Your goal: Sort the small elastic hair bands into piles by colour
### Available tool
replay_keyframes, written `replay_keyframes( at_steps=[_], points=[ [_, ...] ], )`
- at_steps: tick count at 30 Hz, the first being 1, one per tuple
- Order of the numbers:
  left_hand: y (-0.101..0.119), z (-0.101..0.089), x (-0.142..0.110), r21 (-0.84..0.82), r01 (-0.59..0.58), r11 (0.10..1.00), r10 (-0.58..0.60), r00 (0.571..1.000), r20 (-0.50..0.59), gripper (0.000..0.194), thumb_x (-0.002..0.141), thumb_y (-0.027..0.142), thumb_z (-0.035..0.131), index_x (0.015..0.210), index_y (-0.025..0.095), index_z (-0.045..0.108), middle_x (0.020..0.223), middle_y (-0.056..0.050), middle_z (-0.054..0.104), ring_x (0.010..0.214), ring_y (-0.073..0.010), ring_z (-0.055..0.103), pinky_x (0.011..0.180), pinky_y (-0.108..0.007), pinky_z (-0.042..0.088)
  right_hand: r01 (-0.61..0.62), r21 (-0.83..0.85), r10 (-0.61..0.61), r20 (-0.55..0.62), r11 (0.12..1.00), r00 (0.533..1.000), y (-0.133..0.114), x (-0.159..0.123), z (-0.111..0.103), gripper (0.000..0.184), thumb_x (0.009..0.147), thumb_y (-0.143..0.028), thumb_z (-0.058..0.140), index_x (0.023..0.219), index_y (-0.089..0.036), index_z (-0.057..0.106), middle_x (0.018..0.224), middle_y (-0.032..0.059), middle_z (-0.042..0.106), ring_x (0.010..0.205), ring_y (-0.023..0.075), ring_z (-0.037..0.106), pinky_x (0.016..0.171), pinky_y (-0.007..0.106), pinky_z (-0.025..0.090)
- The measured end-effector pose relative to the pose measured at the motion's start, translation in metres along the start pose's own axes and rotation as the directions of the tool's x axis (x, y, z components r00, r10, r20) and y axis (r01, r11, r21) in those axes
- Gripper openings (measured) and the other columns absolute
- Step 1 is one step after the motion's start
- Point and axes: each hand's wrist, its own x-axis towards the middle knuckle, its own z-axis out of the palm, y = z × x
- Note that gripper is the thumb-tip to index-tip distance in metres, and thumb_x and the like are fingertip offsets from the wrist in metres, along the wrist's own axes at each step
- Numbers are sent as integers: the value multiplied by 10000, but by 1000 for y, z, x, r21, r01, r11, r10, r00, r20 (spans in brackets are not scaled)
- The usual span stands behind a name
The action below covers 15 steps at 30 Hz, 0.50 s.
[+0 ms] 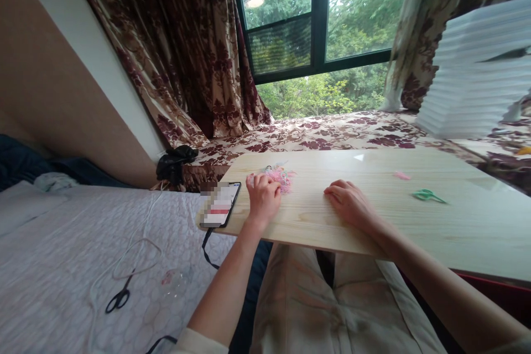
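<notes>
On the pale wooden table [307,215], my left hand [263,199] lies with curled fingers against a small heap of pink and pastel strands [284,178]. Its fingers seem closed on the near left side of the heap, and the hand covers part of it. My right hand [350,204] rests on the tabletop to the right of the heap, apart from it. Thumb and fingers are pressed together there, and whatever they may hold is too small to see. Farther right are small green scissors [425,195] and a little pink tuft [401,175].
A phone [219,204] with a black cable lies at the table's left edge. Black-handled scissors [119,298], a white cord and a clear plastic item [174,282] are on the bed [50,265]. A white ridged sheet [477,72] stands at right, near the window.
</notes>
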Motion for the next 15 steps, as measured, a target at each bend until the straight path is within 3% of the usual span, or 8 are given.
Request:
replay_keyframes(
  at_steps=[6,15],
  points=[
    [12,10,10,25,-43,999,39,988,147,153,868,263,610,883,250,761,1007,-84,665,1151,-280,496,1122,-589,248,-34,19,34,22,999,999,-1,0,-1,252,908,-204,499,936,-194,749,1033,93,709,945,246,616,874,356,473],
    [15,7,8,-25,-83,996,86,973,216,125,851,245,631,823,255,752,1057,-67,665,1203,-272,492,1145,-618,198,-50,40,49,13,998,999,-5,0,0,248,907,-193,502,921,-191,750,1024,100,708,947,242,624,887,364,473]
  ],
)
